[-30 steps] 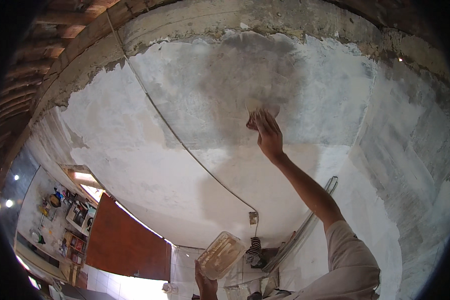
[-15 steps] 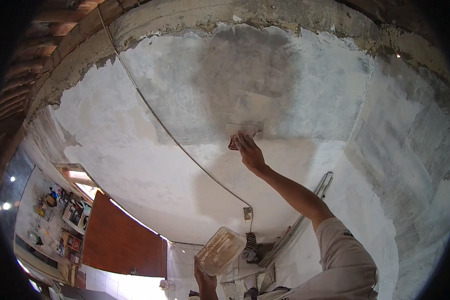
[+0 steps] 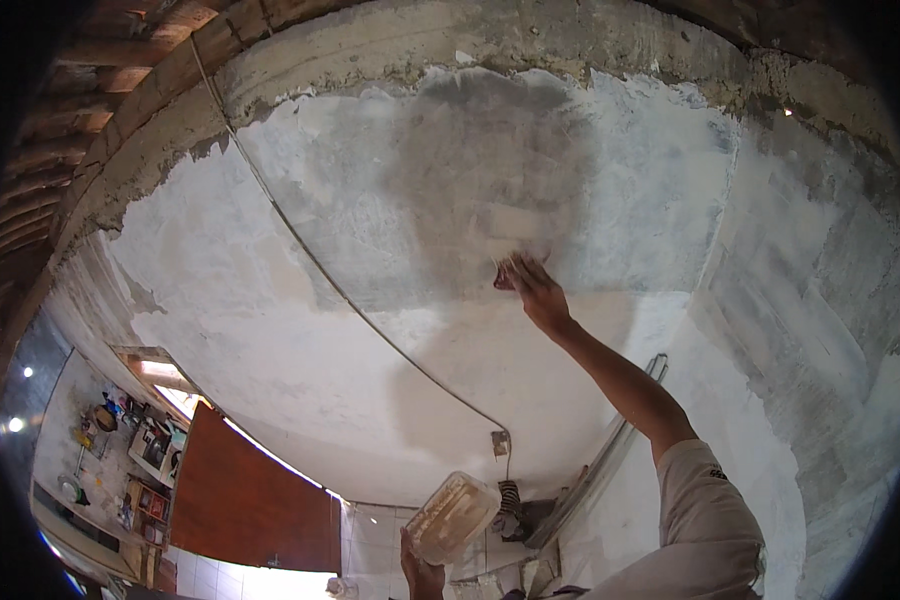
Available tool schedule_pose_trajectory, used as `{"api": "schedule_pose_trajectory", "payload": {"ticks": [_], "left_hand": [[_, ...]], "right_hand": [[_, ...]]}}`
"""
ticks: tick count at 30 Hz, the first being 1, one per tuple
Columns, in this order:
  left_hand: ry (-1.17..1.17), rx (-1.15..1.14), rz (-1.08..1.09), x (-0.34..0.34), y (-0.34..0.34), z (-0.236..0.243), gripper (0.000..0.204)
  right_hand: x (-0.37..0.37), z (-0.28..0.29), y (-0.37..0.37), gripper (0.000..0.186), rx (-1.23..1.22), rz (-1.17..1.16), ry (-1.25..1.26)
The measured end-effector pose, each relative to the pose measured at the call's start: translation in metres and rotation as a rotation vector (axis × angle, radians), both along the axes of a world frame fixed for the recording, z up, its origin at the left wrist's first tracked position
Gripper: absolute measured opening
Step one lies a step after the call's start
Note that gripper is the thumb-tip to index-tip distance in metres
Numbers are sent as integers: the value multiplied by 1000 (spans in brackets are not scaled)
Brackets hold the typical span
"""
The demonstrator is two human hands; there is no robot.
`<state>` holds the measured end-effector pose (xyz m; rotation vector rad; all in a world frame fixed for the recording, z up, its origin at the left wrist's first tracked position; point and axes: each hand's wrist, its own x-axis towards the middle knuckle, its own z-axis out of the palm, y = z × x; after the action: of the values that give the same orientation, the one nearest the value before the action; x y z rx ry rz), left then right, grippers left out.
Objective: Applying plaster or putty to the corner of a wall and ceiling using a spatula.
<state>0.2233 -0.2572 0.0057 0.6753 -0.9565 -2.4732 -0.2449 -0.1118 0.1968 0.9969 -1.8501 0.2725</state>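
My right arm reaches up to the grey-white patched wall, with my right hand gripping a putty knife by its dark reddish handle at the wall surface, inside the shadow cast there. Its blade is blurred and partly behind my fingers. A lighter smeared patch shows just above it. My left hand, low in the view, holds a clear plastic tub tilted, its bottom and sides smeared with pale paste. The fingers of that hand are partly behind the tub.
A cable runs down the wall to a small box. Long metal lengths lean at the right corner, near a striped cloth. At lower left are a reddish-brown door, a window and a cluttered counter. Roof timbers show upper left.
My right hand with the putty knife went down and left half a second ago, and has since moved up and right. My left hand still holds the tub, with little shift.
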Motion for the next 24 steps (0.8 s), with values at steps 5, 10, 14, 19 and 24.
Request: {"api": "schedule_pose_trajectory", "payload": {"ticks": [5,10,14,19,24], "left_hand": [[57,89,37,-1,8,45,50],[12,-94,-21,8,-3,15,52],[41,98,-29,4,2,14,52],[72,11,-45,0,6,5,53],[37,41,-18,-5,12,38,52]], "right_hand": [[27,-38,25,53,-58,73,-261],[27,45,34,56,-234,128,-32],[-4,45,40,55,-202,34,100],[-4,-29,58,53,-82,-61,0],[29,-99,86,51,110,-31,-336]]}}
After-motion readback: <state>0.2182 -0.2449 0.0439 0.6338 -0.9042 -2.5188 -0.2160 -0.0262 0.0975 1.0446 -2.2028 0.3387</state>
